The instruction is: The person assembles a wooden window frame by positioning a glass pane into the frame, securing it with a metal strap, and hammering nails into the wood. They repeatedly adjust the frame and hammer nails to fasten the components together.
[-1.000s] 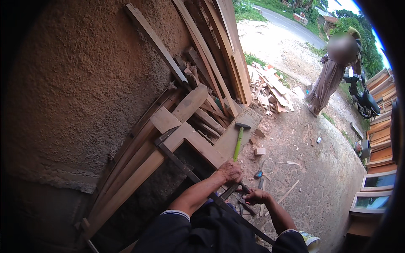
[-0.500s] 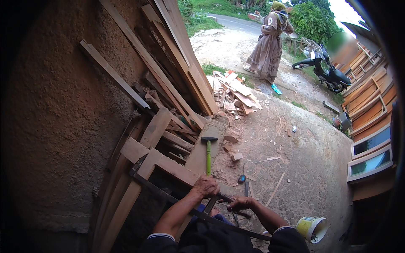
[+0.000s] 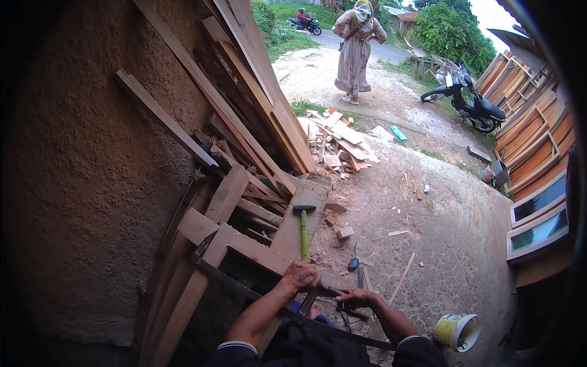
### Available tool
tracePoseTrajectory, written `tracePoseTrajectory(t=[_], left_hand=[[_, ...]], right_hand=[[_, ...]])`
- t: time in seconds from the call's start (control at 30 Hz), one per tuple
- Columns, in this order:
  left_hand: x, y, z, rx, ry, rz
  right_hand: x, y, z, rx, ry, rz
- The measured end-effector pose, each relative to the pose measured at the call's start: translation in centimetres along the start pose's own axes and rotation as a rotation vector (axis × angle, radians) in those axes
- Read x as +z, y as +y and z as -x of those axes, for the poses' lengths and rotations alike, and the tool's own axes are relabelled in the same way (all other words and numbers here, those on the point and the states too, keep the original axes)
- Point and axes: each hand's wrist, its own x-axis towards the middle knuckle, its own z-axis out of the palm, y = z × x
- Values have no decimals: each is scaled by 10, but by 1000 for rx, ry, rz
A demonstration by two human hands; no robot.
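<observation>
A long dark bar clamp (image 3: pixel 244 290) lies slanting across a pale wooden frame (image 3: pixel 260 254) close to my body. My left hand (image 3: pixel 301 275) is closed by the frame's near right corner, beside the clamp's jaw; what its fingers grip is hidden. Just to the right, my right hand (image 3: pixel 354 298) has its fingers curled round the dark screw end of the clamp. Beyond my left hand a hammer (image 3: pixel 304 235) with a green handle rests on a thick board, its dark head pointing away. My left hand covers the handle's near end.
Timber (image 3: pixel 257 79) leans on the rough wall at left. Offcuts (image 3: pixel 342 144) lie heaped ahead. A blue tape measure (image 3: pixel 353 263) and wood strips lie on the concrete. At right are a white-yellow bucket (image 3: pixel 457 332) and window frames (image 3: pixel 538 214). A person (image 3: pixel 354 58) stands beyond, near a parked motorbike (image 3: pixel 468 101).
The person in the background has moved farther off and to the left. A motorbike rider has appeared on the road. My right hand's fingers have drawn in around the clamp's screw end.
</observation>
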Motion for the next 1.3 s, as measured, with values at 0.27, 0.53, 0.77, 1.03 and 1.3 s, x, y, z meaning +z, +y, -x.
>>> tracePoseTrajectory(t=[0.27,0.53,0.77,1.03,1.3], left_hand=[[4,0,1,30,10,-49],[2,-2,0,40,-20,-31],[-3,1,0,46,-42,-63],[-4,1,-1,38,-82,-83],[3,-2,-1,28,-15,-29]], right_hand=[[51,10,16,-363,751,954],[11,37,36,-32,263,-368],[42,70,16,-434,500,-659],[70,62,12,-625,444,-967],[105,21,41,-45,25,657]])
